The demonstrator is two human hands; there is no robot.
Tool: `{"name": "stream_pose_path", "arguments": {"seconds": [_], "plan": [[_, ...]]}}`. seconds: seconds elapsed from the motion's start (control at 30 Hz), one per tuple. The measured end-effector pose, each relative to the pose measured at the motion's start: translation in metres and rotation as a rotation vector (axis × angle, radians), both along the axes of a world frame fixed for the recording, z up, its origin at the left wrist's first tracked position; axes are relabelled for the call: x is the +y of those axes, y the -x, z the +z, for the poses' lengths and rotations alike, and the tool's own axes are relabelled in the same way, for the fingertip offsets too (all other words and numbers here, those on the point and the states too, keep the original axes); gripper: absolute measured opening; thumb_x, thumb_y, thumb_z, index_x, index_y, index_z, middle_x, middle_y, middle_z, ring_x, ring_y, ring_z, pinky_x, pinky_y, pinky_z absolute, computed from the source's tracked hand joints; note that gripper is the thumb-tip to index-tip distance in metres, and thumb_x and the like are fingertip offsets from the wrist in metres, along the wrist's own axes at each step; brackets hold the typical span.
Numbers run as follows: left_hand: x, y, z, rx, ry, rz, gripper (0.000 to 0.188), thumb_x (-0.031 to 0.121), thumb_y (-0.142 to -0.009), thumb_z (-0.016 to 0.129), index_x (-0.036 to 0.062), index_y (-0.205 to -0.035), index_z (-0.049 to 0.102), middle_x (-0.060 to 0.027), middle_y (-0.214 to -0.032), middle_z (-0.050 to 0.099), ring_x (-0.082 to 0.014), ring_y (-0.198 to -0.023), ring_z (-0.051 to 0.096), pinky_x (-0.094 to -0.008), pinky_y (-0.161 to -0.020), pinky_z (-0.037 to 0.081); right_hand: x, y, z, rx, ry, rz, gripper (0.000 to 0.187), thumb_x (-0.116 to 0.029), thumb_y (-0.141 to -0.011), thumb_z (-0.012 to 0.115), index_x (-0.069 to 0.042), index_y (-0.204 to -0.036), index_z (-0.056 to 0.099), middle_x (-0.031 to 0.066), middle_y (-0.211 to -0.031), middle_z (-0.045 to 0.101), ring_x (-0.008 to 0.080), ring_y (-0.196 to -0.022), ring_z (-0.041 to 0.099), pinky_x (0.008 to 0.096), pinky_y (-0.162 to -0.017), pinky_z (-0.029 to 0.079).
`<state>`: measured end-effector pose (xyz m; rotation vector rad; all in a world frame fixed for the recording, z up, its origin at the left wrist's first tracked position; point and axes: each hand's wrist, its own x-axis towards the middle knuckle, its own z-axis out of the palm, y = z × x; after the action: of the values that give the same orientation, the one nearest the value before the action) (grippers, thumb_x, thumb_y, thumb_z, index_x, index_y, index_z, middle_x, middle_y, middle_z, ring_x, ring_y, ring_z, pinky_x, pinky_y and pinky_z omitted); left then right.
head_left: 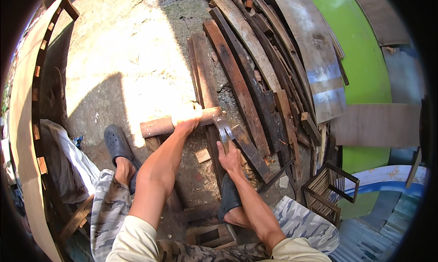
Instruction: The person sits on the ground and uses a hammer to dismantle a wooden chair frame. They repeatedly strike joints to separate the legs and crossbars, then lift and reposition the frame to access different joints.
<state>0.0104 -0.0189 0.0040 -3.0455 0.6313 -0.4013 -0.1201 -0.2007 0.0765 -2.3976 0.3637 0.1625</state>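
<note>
My left hand point(186, 120) is closed around a short, thick length of brown wood point(156, 127), which lies crosswise over long dark boards. In my right hand point(230, 159) is a claw hammer point(223, 130), gripped by its handle close below the metal head. The hammer head is at the right end of the wood; whether it touches the wood I cannot tell. Under the wood a long reddish-brown board point(203, 75) runs away from me. A small pale wood offcut point(202, 155) and shavings lie between my feet.
Long weathered planks point(246, 93) are stacked on the right. Beyond them stand a green panel point(365, 70) and a small slatted wooden frame point(324, 193). A long pale board point(25, 125) edges the left side. My feet wear dark clogs point(117, 143); strong sunlight washes out part of the concrete floor.
</note>
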Motion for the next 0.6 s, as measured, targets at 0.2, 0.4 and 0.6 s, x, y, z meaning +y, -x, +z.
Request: {"name": "stream_pose_path", "arguments": {"seconds": [0.2,0.4,0.6], "plan": [[-0.003,-0.002,0.001,0.025,0.01,0.004,0.015,0.017,-0.085,0.058,0.0055,-0.091,0.065,-0.0143,-0.083,0.065,-0.0281,-0.07,0.061,-0.0438,-0.055,0.05,0.005,0.014,0.008,-0.32,-0.239,-0.011,0.043,-0.04,-0.097,0.062,0.001,-0.113,0.065,0.0246,-0.083,0.067,0.0401,-0.078,0.069,0.0457,-0.068,0.052],[-0.001,0.003,0.0,0.064,0.027,0.016,0.014,0.018,-0.086,0.058,0.0061,-0.091,0.065,-0.0134,-0.083,0.064,-0.0275,-0.07,0.061,-0.0436,-0.055,0.05,0.006,-0.003,0.029,-0.047,-0.123,-0.065,0.049,-0.045,-0.099,0.057,0.0,-0.115,0.066,0.0241,-0.076,0.067,0.0436,-0.073,0.067,0.0494,-0.065,0.051],[-0.004,-0.005,-0.003,0.096,0.056,0.041,0.014,0.018,-0.086,0.058,0.0066,-0.09,0.064,-0.0126,-0.083,0.064,-0.027,-0.069,0.061,-0.0434,-0.055,0.05,0.021,0.0,-0.003,-0.27,-0.173,-0.118,0.047,-0.046,-0.099,0.054,-0.002,-0.104,0.067,0.022,-0.073,0.064,0.041,-0.073,0.066,0.0445,-0.064,0.051]]}}
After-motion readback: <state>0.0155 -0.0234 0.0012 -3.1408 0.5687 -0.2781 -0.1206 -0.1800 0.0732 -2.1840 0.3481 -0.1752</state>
